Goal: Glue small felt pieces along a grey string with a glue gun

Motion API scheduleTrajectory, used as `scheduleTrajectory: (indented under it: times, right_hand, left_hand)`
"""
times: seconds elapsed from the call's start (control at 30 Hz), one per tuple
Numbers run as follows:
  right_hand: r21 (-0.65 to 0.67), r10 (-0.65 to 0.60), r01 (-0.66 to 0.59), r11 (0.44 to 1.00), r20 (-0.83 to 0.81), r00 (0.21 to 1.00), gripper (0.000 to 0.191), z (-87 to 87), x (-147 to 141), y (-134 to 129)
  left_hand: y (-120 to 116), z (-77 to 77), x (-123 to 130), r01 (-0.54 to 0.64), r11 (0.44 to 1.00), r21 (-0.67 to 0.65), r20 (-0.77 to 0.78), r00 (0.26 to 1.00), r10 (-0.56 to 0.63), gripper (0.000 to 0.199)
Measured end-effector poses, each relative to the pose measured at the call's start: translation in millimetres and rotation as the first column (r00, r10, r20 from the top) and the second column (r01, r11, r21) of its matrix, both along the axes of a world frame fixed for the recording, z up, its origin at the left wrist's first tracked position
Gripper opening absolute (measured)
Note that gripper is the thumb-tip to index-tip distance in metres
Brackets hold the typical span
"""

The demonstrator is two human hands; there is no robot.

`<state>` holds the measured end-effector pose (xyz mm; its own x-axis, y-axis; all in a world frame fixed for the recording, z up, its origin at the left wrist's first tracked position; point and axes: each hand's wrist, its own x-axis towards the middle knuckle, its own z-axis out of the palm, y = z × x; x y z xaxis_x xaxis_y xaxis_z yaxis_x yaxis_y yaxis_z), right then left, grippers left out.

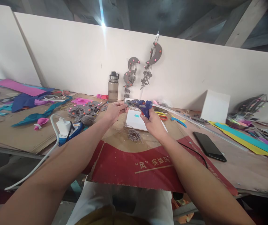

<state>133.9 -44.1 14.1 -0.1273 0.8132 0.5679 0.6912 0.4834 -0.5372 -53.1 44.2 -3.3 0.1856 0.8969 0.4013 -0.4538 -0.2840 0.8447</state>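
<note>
My right hand is wrapped round the handle of a blue glue gun, its nozzle pointing left. A long clear glue stick runs out of the gun's back to the right. Close to the nozzle, my left hand is closed in a pinch; the small thing between its fingertips is too small to make out. Grey cord hangs below these fingers to a loose coil on the cardboard. Under the gun lies a white board with a small turquoise shape on it.
A water bottle stands by the white wall panel, near hanging grey moon ornaments. Left are a felt pile and a charger on a power strip. A phone, red-and-yellow-handled scissors and coloured sheets lie right.
</note>
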Motion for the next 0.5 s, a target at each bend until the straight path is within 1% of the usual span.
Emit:
scheduleTrajectory:
  times: [0.07,0.13,0.2,0.27,0.3,0.33,0.37,0.4,0.47,0.5]
  right_hand:
    - [-0.005,0.009,-0.01,1.0,-0.022,1.0,0.045,-0.1,-0.5,0.1]
    - [-0.04,0.017,-0.02,0.999,-0.088,0.996,0.04,-0.5,0.3,2.0]
    - [-0.091,0.011,-0.033,0.995,-0.228,0.974,0.036,-0.8,3.5,6.1]
    - [-0.158,-0.013,-0.052,0.986,-0.381,0.924,0.034,-1.0,10.1,12.4]
    - [-0.204,-0.036,-0.059,0.977,-0.435,0.9,0.033,-1.2,14.6,16.1]
    - [-0.265,-0.072,-0.057,0.963,-0.453,0.889,0.031,-1.6,19.8,20.0]
    - [-0.34,-0.123,-0.033,0.94,-0.427,0.896,0.028,-2.3,25.3,24.1]
    - [-0.425,-0.182,0.016,0.905,-0.352,0.918,0.022,-3.4,30.9,28.0]
    - [-0.549,-0.272,0.168,0.819,-0.114,0.956,0.01,-6.6,41.5,35.3]
    - [-0.577,-0.288,0.222,0.786,-0.026,0.957,0.009,-8.6,46.1,38.2]
  left_hand:
    - [1.0,-0.1,-1.1,-0.024,1.0,-0.002,0.01,1.0,0.024,0.021]
    - [1.9,0.1,-2.5,-0.05,0.999,-0.015,0.011,0.999,0.05,0.021]
    - [2.0,0.5,-3.5,-0.077,0.997,-0.032,-0.002,0.997,0.077,0.021]
    - [0.8,1.0,-3.6,-0.12,0.992,-0.028,-0.029,0.992,0.119,0.02]
    - [-0.5,1.4,-3.3,-0.154,0.988,-0.01,-0.052,0.987,0.154,0.02]
    - [-2.2,2.0,-2.7,-0.198,0.98,0.02,-0.084,0.976,0.199,0.019]
    - [-4.3,2.8,-2.0,-0.247,0.967,0.06,-0.126,0.959,0.253,0.018]
    - [-6.8,3.7,-1.2,-0.297,0.949,0.107,-0.172,0.934,0.312,0.017]
    - [-12.2,5.7,0.5,-0.371,0.905,0.209,-0.26,0.871,0.417,0.013]
    - [-14.8,6.6,1.3,-0.386,0.886,0.256,-0.292,0.843,0.451,0.012]
